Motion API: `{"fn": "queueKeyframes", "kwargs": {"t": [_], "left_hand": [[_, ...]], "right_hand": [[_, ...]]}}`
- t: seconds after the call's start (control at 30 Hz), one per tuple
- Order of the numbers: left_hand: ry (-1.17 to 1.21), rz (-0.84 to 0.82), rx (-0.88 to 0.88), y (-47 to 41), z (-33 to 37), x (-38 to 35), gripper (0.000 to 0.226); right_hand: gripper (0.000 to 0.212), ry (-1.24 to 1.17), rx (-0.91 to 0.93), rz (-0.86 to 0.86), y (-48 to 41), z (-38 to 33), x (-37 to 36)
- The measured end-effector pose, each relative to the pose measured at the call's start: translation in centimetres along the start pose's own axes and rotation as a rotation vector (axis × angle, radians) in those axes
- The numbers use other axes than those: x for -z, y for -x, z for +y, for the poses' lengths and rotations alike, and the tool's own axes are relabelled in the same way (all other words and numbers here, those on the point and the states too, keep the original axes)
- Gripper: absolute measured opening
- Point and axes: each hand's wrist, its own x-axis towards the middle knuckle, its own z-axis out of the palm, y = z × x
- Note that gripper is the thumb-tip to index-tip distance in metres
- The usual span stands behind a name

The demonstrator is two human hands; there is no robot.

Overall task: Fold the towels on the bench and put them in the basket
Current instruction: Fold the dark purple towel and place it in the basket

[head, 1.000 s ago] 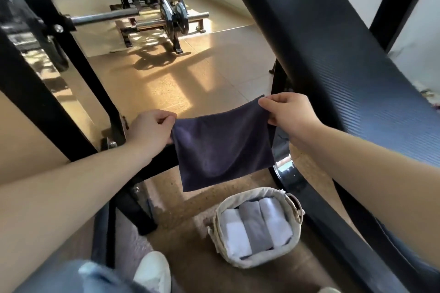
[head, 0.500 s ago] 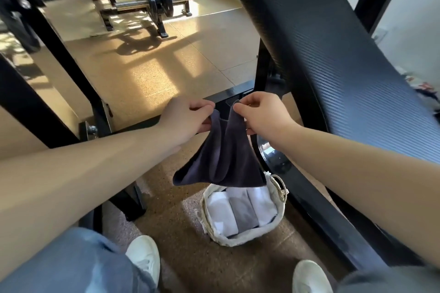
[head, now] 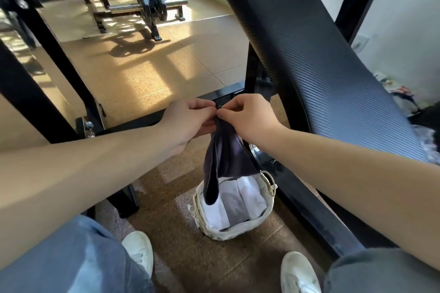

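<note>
A dark purple towel [head: 226, 159] hangs folded in half, its top corners pinched together. My left hand [head: 188, 119] and my right hand [head: 247, 116] meet at those corners, fingertips touching, each pinching the cloth. The towel's lower end dangles over the cream woven basket [head: 264, 219] on the floor. Inside the basket lie white folded towels [head: 252, 195] and a grey one [head: 234, 207] side by side. The black padded bench [head: 309, 54] slopes up on the right.
A black steel frame [head: 35, 93] crosses the left side, with a bar along the floor behind my hands. A barbell rack [head: 142, 5] stands far back. My white shoes [head: 140, 250] flank the basket. Some patterned cloth [head: 400, 93] lies right of the bench.
My hands have come together, bringing the two top corners of the spread towel to meet, so it now hangs doubled and narrow over the basket.
</note>
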Motion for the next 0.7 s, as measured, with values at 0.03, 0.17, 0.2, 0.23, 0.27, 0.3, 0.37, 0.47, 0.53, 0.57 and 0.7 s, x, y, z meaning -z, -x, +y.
{"fn": "queueKeyframes", "kwargs": {"t": [0.03, 0.17, 0.2, 0.23, 0.27, 0.3, 0.37, 0.47, 0.53, 0.57, 0.7], "left_hand": [[0.006, 0.001, 0.000, 0.1, 0.1, 0.0, 0.010], [0.006, 0.012, 0.007, 0.3, 0.1, -0.2, 0.011], [0.006, 0.014, 0.012, 0.3, 0.0, -0.2, 0.011], [0.010, 0.013, 0.016, 0.3, 0.0, -0.2, 0.012], [0.020, 0.009, 0.020, 0.4, -0.1, -0.2, 0.012], [0.035, 0.007, 0.024, 0.4, -0.1, -0.3, 0.012], [0.074, 0.012, 0.034, 0.3, 0.0, -0.4, 0.011], [0.142, 0.017, 0.074, 0.2, 0.4, -0.3, 0.013], [0.152, 0.000, 0.096, 0.0, 0.7, -0.2, 0.019], [0.151, -0.011, 0.101, 0.0, 0.8, -0.1, 0.020], [0.105, -0.067, 0.092, -0.4, 0.8, -0.2, 0.023]], "right_hand": [[0.011, 0.012, 0.007, 0.008, 0.0, -0.1, 0.1], [0.010, 0.044, 0.039, 0.010, 0.1, -0.1, 0.1], [0.010, 0.044, 0.044, 0.004, 0.1, -0.1, 0.1], [0.010, 0.043, 0.050, -0.003, 0.1, 0.0, 0.1], [0.010, 0.044, 0.056, -0.008, 0.0, 0.1, 0.2], [0.009, 0.049, 0.059, -0.012, 0.0, 0.1, 0.2], [0.007, 0.055, 0.060, -0.017, 0.0, 0.1, 0.4], [0.008, 0.041, 0.050, -0.023, 0.1, 0.3, 0.4], [0.013, 0.025, 0.048, -0.040, 0.3, 0.4, 0.3], [0.016, 0.023, 0.052, -0.041, 0.3, 0.6, 0.2], [0.020, -0.009, 0.045, 0.009, -0.3, 1.4, -0.2]]}}
